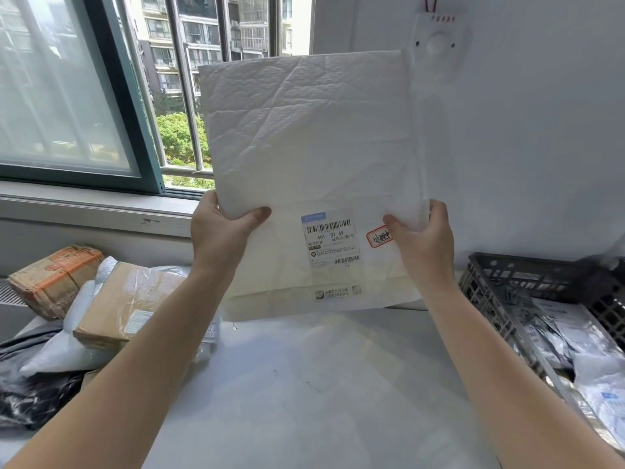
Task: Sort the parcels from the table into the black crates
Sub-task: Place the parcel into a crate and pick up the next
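Left hand (220, 231) and right hand (426, 238) pinch the white parcel (311, 137) by its sides; limp, it may fold and snag the black crate (527, 267).

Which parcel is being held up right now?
The big white mailer, gripped at its lower sides by the left hand and right hand; the others lie in the left pile or the crate.

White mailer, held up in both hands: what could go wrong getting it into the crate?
The left hand and right hand pinch the white mailer only low on its sides, so the tall sheet could flop or slip. The black crate at right already holds bags; the wide mailer may catch its rim.
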{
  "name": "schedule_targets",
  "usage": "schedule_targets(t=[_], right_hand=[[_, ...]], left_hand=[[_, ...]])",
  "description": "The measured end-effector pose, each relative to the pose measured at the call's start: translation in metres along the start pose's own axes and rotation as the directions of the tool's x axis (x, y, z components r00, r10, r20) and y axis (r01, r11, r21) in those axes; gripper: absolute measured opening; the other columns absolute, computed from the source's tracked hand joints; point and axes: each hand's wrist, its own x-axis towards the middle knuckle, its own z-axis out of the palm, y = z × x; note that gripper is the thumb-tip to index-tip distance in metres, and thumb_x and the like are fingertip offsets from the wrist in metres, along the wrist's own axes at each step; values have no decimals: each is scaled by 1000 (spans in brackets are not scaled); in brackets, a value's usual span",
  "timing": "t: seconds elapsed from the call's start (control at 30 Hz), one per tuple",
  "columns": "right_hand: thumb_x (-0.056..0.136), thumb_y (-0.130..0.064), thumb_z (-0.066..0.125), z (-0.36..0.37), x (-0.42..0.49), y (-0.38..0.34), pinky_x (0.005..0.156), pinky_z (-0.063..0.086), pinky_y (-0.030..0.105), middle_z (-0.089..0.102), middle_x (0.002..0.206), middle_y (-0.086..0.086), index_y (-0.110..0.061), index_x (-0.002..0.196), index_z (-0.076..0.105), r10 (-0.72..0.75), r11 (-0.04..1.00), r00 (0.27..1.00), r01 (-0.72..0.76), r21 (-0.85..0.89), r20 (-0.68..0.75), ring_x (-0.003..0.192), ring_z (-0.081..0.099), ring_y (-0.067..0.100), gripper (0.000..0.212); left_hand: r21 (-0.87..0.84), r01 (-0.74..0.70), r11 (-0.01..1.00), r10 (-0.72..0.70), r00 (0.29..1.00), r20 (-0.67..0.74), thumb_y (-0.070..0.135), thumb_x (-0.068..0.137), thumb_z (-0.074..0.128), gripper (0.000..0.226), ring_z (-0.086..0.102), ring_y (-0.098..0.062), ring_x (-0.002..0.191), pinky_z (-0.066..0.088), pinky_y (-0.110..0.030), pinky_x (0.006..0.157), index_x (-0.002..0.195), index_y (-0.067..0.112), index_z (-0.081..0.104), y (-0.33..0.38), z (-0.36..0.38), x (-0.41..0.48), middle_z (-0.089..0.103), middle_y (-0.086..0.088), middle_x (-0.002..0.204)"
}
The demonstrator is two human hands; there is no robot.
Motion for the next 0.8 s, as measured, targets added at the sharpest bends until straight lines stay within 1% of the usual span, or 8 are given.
schedule_targets(t=[0.07,0.13,0.2,0.23,0.33,0.5,0.67,0.8], right_hand=[[81,-34,77,-2,-2,-3,73,46,17,62,100,-18,-25,125,45,-1,1000,1000,1,-8,20,84,59,-13,55],[81,-35,78,-3,-3,-6,91,45,24,58,127,-13,-27,143,34,-19,999,998,21,-35,57,109,58,-3,77],[77,-38,80,-4,-5,-9,104,36,28,41,147,-10,-31,152,20,-34,996,994,42,-84,100,130,43,4,96],[75,-40,81,-4,-5,-10,104,34,26,37,146,-14,-33,154,16,-40,994,992,51,-92,122,129,37,-2,102],[71,-45,84,-5,-8,-12,91,28,15,29,131,-18,-39,155,7,-60,990,982,81,-112,177,102,24,-26,113],[65,-50,86,-6,-8,-17,93,30,26,33,134,-10,-42,154,-3,-41,981,976,80,-178,214,100,29,-16,126],[64,-48,87,-4,-5,-18,91,29,24,30,127,-11,-39,155,-4,-50,974,975,95,-205,218,92,29,-19,129],[64,-47,88,-3,-5,-17,92,30,24,27,126,-14,-41,154,-4,-42,972,975,90,-216,220,97,31,-15,129]], left_hand=[[-13,12,1000,-12,999,32,12,65,91,43,70,-3,76,57,-22,65,93,24,62,6,-3,2,72,6,93],[-37,27,999,-25,998,60,8,65,90,44,73,-14,85,60,-31,73,96,20,62,12,-5,4,73,-1,97],[-47,31,998,-27,997,71,7,65,90,46,73,-20,89,60,-36,78,99,18,62,17,-8,7,73,-4,99],[-49,31,998,-27,997,72,7,65,90,47,73,-21,90,60,-36,78,101,16,62,19,-9,8,73,-4,99],[-56,30,998,-26,997,78,8,65,90,53,73,-17,87,60,-30,73,110,10,63,25,-13,9,73,-2,98],[-85,26,996,-18,995,93,7,65,89,46,73,-7,74,57,-22,63,102,15,61,33,-16,9,73,6,87],[-99,7,995,2,996,93,6,64,89,50,72,-8,74,57,-23,64,105,12,60,37,-19,12,73,2,91],[-101,7,995,3,995,101,6,65,89,49,73,-11,78,59,-27,67,102,16,59,36,-21,13,72,0,94]])
